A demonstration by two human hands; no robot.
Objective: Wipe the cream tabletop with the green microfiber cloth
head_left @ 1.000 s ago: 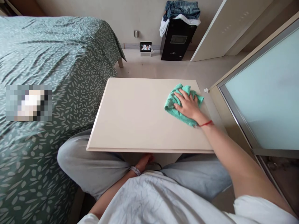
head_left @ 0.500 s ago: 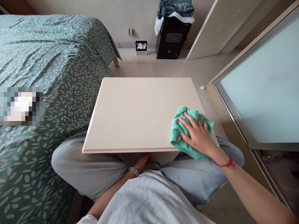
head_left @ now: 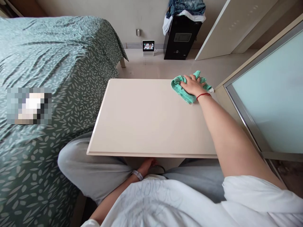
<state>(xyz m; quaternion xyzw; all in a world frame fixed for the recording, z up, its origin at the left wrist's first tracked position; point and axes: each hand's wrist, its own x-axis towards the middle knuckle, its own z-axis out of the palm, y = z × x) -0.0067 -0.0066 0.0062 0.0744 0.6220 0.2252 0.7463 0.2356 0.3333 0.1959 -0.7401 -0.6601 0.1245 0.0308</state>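
Observation:
My right hand (head_left: 193, 85) presses a green cleaning cloth (head_left: 181, 89) onto the far right corner of a cream tabletop (head_left: 146, 116). The fingers are spread and slightly bent over the bunched cloth, part of which hangs past the edge. A red string bracelet circles that wrist. Low in my lap, by the near edge of the tabletop, rests my left hand (head_left: 148, 164). Its fingers are mostly hidden in shade, so I cannot tell what they do.
On the left stands a bed (head_left: 78, 72) with a leaf-patterned green cover. A small screen (head_left: 148, 47) and a black cabinet (head_left: 181, 39) topped with folded jeans (head_left: 186, 7) are by the wall. Frosted sliding doors (head_left: 272, 91) border the right side.
My right hand and the cloth have slid from the near right corner to the far right corner. The left hand stays in my lap. My view has shifted slightly left.

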